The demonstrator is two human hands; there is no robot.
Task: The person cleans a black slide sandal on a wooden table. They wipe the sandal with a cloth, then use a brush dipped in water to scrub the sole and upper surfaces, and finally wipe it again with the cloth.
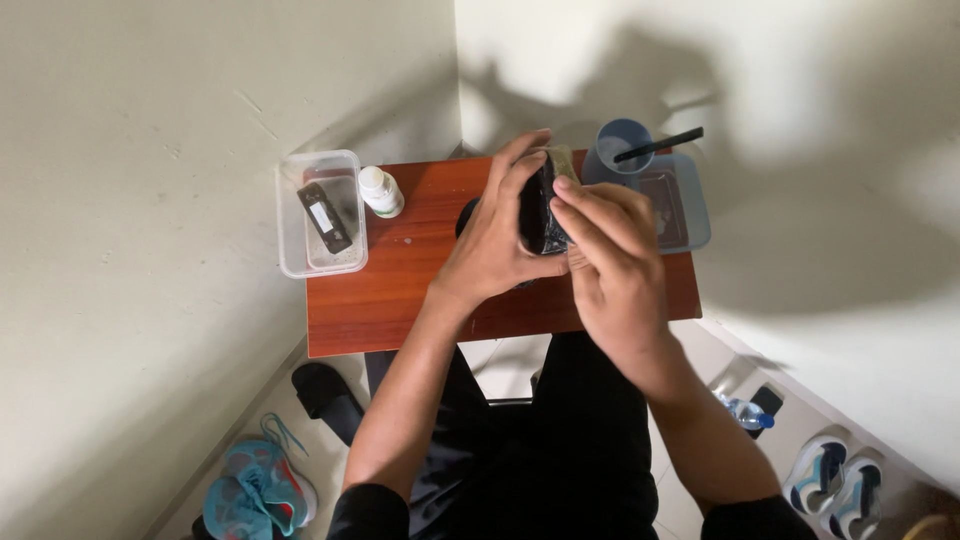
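Two hands, left [495,235] and right [612,265], clasp a dark packet [541,205] between curled fingers above the table [400,290].

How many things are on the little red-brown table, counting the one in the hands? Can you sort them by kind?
Clear tubs: 2
White bottle: 1
Blue cup: 1
Black stick in the cup: 1
Black device in the left tub: 1
Black packet held by both hands: 1
Total: 7
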